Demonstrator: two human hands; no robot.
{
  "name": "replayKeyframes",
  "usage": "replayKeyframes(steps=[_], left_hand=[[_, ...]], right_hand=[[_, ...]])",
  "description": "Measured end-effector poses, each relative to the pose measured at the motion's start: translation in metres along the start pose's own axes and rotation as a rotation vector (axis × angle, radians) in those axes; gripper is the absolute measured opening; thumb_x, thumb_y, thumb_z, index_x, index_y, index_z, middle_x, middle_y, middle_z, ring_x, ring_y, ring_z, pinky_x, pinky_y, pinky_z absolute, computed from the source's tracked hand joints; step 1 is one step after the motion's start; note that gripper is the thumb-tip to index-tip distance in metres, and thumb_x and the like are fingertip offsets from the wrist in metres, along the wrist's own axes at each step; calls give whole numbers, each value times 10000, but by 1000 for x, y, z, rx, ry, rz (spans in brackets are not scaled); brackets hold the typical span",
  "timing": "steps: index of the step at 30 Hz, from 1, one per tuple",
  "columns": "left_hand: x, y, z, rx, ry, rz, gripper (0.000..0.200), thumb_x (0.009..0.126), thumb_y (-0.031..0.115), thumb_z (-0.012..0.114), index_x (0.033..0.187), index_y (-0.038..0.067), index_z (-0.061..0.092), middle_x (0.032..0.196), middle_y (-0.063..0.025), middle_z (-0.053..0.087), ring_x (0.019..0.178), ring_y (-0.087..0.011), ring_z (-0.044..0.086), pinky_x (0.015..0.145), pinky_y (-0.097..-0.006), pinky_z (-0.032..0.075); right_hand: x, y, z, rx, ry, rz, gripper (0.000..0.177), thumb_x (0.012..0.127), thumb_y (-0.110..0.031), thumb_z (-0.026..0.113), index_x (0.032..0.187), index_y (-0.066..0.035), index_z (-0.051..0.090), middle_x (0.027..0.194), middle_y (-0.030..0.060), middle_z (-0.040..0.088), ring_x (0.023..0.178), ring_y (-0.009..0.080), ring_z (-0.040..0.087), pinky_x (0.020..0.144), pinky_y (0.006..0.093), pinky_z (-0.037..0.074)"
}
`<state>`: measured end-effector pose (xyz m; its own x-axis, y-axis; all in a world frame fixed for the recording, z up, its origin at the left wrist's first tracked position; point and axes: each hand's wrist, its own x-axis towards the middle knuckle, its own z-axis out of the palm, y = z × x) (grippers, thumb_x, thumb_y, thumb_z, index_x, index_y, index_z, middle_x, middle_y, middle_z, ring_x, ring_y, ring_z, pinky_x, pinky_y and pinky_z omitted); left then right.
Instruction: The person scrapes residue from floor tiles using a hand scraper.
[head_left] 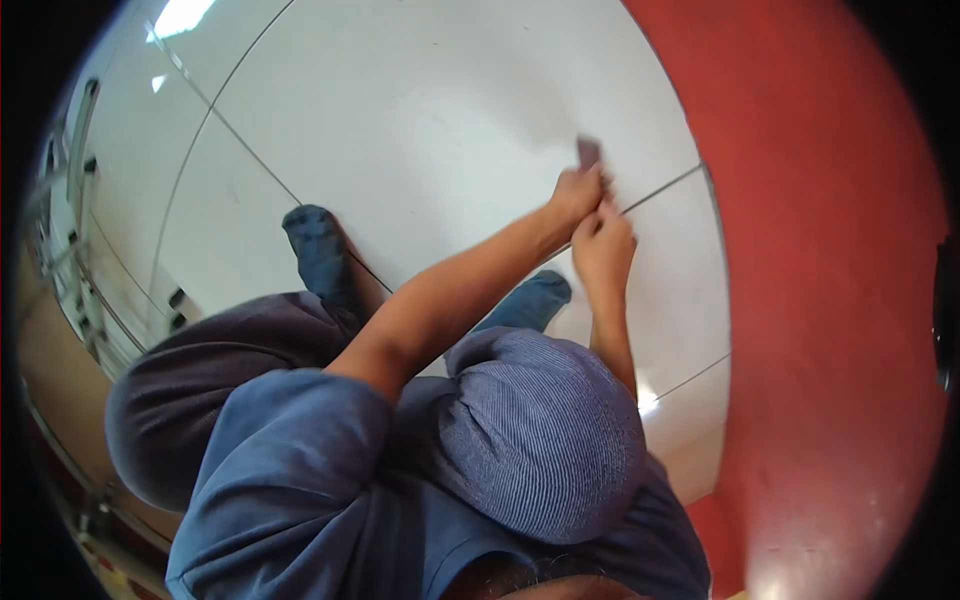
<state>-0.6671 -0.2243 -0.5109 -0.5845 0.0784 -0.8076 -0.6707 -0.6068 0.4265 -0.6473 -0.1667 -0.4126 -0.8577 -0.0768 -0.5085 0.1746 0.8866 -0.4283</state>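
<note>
My left hand (580,195) reaches across from the left with its fingers closed. A small dark brown, flat-ended piece (588,152) juts out beyond its fingers; blur hides what kind of thing it is. Just below, my right hand (604,245) is closed too, its fingertips up against the left hand. Whatever lies between the right fingers, if anything, is hidden. Both hands are above the white tiled floor (430,130), near a dark tile joint.
Along the right runs a red surface (820,250), with a black object (943,310) at its far edge. Metal frames with dark tips (85,200) stand at the left. My bent knee (540,430) and socked feet (315,240) are close below the hands.
</note>
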Motion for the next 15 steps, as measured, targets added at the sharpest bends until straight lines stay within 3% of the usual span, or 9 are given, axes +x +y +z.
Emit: replayKeyframes(steps=[1, 4, 5, 6, 7, 8, 10, 11, 15], left_hand=[[14, 5, 12, -150, -27, -77, 395, 979, 270, 446, 753, -10, 610, 669, -112, 610, 600, -209, 587, 545, -374, 482], [-14, -12, 16, 313, 84, -127, 396, 987, 276, 441, 781, -13, 616, 676, -125, 621, 629, -220, 617, 552, -402, 493], [3, -61, 0, 429, 77, -74, 447, 982, 331, 444, 909, -61, 646, 800, -129, 661, 731, -205, 652, 625, -377, 516], [-14, -53, 9, 231, 74, -139, 449, 978, 335, 450, 899, -62, 644, 785, -117, 650, 681, -197, 632, 624, -366, 514], [-7, -59, 14, 54, 54, -140, 421, 983, 313, 442, 894, -50, 635, 728, -94, 622, 616, -189, 600, 593, -346, 508], [-2, -36, 25, 182, 5, -118, 375, 991, 280, 428, 880, -27, 612, 689, -74, 590, 546, -179, 552, 526, -341, 486], [41, -24, 43, 166, -75, -123, 350, 962, 230, 439, 754, 1, 603, 627, -77, 578, 506, -195, 536, 465, -377, 439], [62, -38, 45, 168, -85, -135, 403, 944, 308, 463, 756, 1, 644, 666, -116, 630, 557, -238, 600, 516, -426, 469], [44, -80, 32, 270, 9, -113, 558, 950, 436, 461, 831, -70, 665, 827, -195, 682, 731, -257, 667, 633, -407, 509]], right_hand=[[-3, 8, 0, 33, 45, 8, 326, 840, -103, 471, 1115, -6, 618, 1050, 284, 617, 982, 437, 601, 886, 488, 476], [-20, 25, 3, 111, 208, -36, 287, 840, -90, 467, 1064, 22, 608, 994, 275, 636, 939, 445, 609, 844, 504, 480], [-39, 38, 12, 122, 255, -82, 268, 842, -87, 464, 1039, 28, 605, 971, 272, 641, 920, 451, 608, 825, 510, 480], [-40, 44, 19, 138, 314, -140, 250, 844, -84, 461, 1014, 34, 601, 948, 269, 646, 902, 458, 607, 806, 515, 481], [-31, 45, 16, 75, 244, -29, 230, 843, -88, 472, 996, 31, 597, 947, 263, 645, 908, 457, 605, 804, 509, 482], [-25, 45, 9, 14, 158, 82, 212, 842, -93, 484, 978, 28, 593, 945, 258, 645, 913, 456, 603, 801, 504, 484], [6, 36, -3, 100, 182, 205, 207, 841, -91, 497, 981, 29, 589, 991, 257, 637, 947, 438, 606, 817, 486, 484], [6, 38, -7, 141, 210, 185, 204, 840, -85, 493, 976, 29, 593, 999, 259, 637, 953, 433, 607, 820, 484, 485], [-14, 39, -7, 251, 381, 84, 210, 843, -67, 451, 943, 34, 606, 997, 274, 634, 971, 435, 598, 827, 490, 483]])
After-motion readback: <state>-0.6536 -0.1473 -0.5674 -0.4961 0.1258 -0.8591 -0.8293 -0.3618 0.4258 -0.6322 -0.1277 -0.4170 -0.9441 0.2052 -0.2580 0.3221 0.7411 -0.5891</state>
